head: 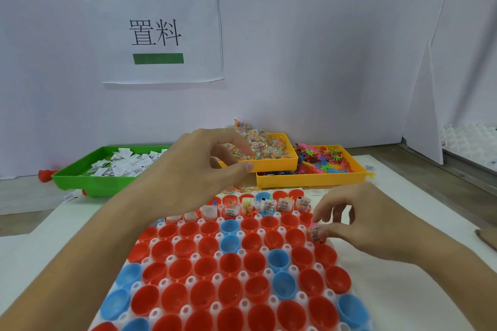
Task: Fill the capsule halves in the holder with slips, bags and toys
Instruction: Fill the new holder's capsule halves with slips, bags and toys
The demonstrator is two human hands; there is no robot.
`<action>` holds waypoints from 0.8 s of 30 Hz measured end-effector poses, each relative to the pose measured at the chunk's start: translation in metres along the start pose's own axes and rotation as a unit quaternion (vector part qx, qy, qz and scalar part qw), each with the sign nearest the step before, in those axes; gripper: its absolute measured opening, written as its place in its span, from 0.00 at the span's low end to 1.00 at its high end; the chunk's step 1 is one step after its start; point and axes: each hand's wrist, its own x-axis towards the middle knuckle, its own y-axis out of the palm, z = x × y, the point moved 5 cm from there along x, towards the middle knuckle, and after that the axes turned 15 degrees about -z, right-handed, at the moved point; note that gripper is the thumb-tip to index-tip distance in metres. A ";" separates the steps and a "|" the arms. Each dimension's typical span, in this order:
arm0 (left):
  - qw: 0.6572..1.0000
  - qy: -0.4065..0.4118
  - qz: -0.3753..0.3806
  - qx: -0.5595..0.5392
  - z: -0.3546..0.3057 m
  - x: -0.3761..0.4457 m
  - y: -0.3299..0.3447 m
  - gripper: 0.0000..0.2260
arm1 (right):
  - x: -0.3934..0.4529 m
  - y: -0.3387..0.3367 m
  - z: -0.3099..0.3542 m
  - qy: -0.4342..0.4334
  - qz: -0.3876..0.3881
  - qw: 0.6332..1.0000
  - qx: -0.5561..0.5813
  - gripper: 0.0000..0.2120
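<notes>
A white holder (243,275) filled with red and blue capsule halves (231,263) lies in front of me. Halves in its far row (269,207) hold slips, bead bags and toys. My right hand (357,226) pinches a printed paper slip (315,234) with a bit of pink toy over a red half at the right end of the second row. My left hand (204,166) hovers above the holder's far left, fingers curled apart and holding nothing, near the bag tray.
A green tray (80,177) of white slips stands at the back left. An orange tray (279,162) of bead bags rests partly on a second orange tray (309,180) of coloured toy figures. A white wall with a printed sign (156,33) rises behind.
</notes>
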 end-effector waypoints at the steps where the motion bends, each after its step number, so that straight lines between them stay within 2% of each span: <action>1: 1.000 0.000 -0.001 0.003 0.000 0.000 -0.001 0.05 | 0.000 -0.003 -0.002 0.000 -0.007 1.000 0.005 0.06; 9: 1.000 -0.008 -0.009 -0.027 0.002 0.003 -0.012 0.01 | 0.005 -0.024 -0.027 0.037 -0.131 0.990 0.033 0.06; 14: 0.999 -0.005 -0.021 -0.025 0.001 0.003 -0.020 0.03 | 0.003 -0.019 -0.024 0.053 -0.064 0.992 0.095 0.12; 17: 1.000 -0.003 -0.025 -0.014 0.001 0.004 -0.022 0.03 | 0.002 -0.004 -0.017 0.048 -0.023 0.995 0.081 0.10; 19: 1.000 -0.002 -0.028 -0.010 0.000 0.004 -0.023 0.03 | 0.002 -0.001 -0.016 0.047 -0.022 0.995 0.082 0.09; 24: 0.999 -0.003 -0.040 -0.012 0.002 0.005 -0.030 0.03 | 0.005 -0.015 -0.034 0.075 -0.165 0.981 0.067 0.08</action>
